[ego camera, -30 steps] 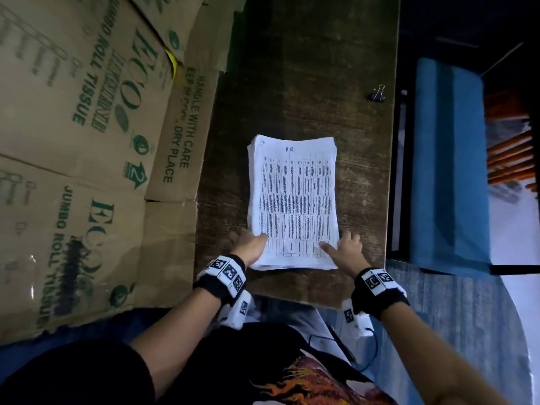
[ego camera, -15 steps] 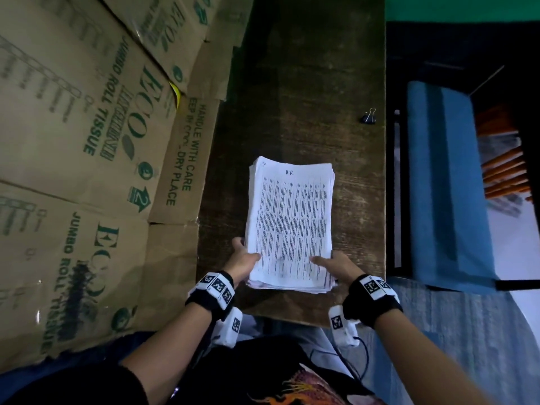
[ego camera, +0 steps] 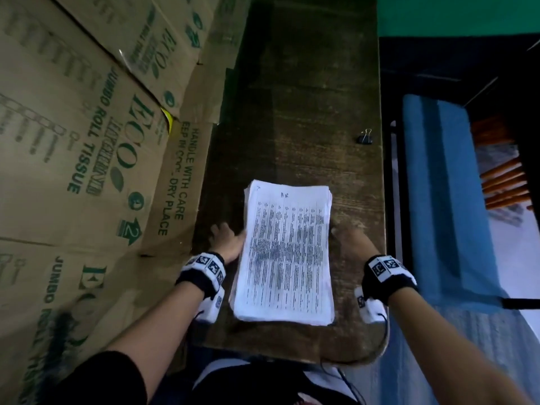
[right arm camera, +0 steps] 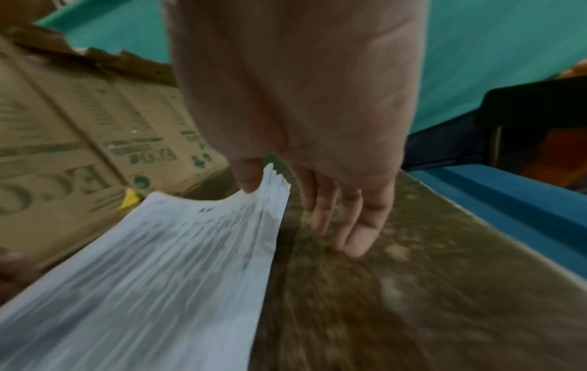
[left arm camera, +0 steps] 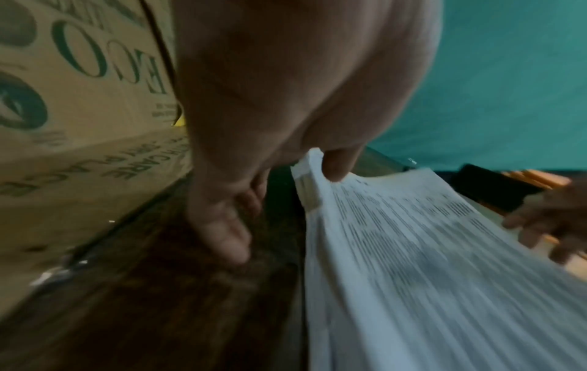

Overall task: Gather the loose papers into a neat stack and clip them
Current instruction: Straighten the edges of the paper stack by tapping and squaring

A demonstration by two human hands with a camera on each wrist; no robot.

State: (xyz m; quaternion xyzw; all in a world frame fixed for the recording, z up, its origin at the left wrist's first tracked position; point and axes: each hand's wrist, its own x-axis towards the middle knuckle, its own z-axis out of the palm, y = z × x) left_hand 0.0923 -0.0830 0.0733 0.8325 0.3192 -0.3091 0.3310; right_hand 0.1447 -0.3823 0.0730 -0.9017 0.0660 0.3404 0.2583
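Note:
A thick stack of printed papers [ego camera: 286, 252] lies lengthwise on the dark wooden table [ego camera: 292, 97], its far edges slightly uneven. My left hand [ego camera: 226, 238] is at the stack's left side and my right hand [ego camera: 347, 238] at its right side, both about halfway along. In the left wrist view the thumb [left arm camera: 336, 170] touches the top of the stack [left arm camera: 413, 251] and the fingers [left arm camera: 228, 241] point straight down beside it. The right wrist view shows the same: thumb [right arm camera: 251, 178] on the stack [right arm camera: 159, 276], fingers [right arm camera: 355, 236] straight beside it. A black binder clip [ego camera: 365, 138] lies near the table's right edge, beyond my right hand.
Large cardboard cartons [ego camera: 87, 141] stand against the table's left side. A blue padded seat [ego camera: 438, 200] sits to the right, past the table's edge. The table's near edge [ego camera: 277, 356] is just below the stack.
Both hands have slid from the stack's near end forward along its sides. The stack, lifted at the near end half a second ago, has come closer to the near edge.

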